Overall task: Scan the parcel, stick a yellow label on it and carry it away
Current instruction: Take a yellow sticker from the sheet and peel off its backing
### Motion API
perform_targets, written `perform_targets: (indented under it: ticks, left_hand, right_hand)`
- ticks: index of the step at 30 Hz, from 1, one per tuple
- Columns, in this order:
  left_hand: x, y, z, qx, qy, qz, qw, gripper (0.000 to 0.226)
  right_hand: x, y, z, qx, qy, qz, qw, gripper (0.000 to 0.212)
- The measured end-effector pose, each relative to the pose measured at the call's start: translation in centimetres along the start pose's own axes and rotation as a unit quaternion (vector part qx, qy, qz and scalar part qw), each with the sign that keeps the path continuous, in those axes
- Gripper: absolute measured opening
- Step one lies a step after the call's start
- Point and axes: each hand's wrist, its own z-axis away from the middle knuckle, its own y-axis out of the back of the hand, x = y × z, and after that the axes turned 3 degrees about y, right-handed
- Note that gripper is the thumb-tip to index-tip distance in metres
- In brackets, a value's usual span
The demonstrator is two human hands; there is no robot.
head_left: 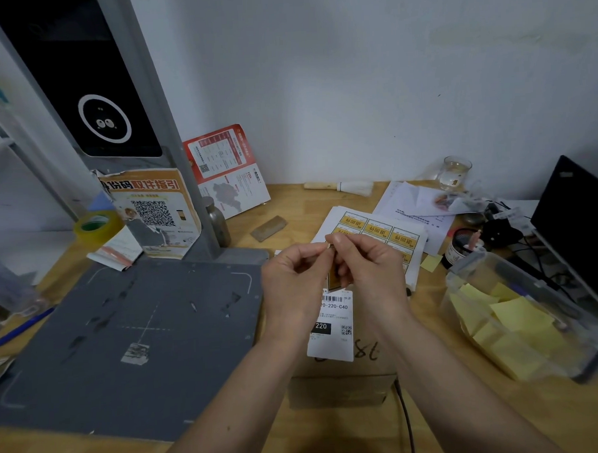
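Note:
A brown cardboard parcel (345, 378) lies on the wooden desk just right of the scanner, with a white shipping slip (332, 324) on its top. Above it, my left hand (293, 281) and my right hand (371, 274) meet, and both pinch one yellow label (333, 280) that hangs edge-on between the fingers. The sheet of yellow labels (383, 234) lies just beyond my hands.
The grey scanner base plate (131, 336) with its upright post and black screen (89, 84) fills the left. A clear box of yellow sticky notes (511, 323), a laptop (578, 227), cables, a glass, papers and a tape roll (97, 225) crowd the desk.

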Motion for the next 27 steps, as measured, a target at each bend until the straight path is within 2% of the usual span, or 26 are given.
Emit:
perform_targets:
  ticks: [6, 20, 27]
  left_hand:
    - [0.08, -0.14, -0.08, -0.001, -0.005, -0.004, 1.0, 0.003]
    - [0.54, 0.03, -0.08, 0.002, 0.008, -0.016, 1.0, 0.005]
    - [0.88, 0.17, 0.03, -0.021, 0.054, 0.04, 0.997, 0.011]
  right_hand:
    - [-0.18, 0.04, -0.31, -0.003, -0.027, -0.021, 0.999, 0.008]
    - [-0.56, -0.05, 0.05, -0.021, -0.01, -0.002, 1.0, 0.017]
    - [-0.69, 0.06, -0.01, -0.038, 0.008, 0.037, 0.999, 0.017]
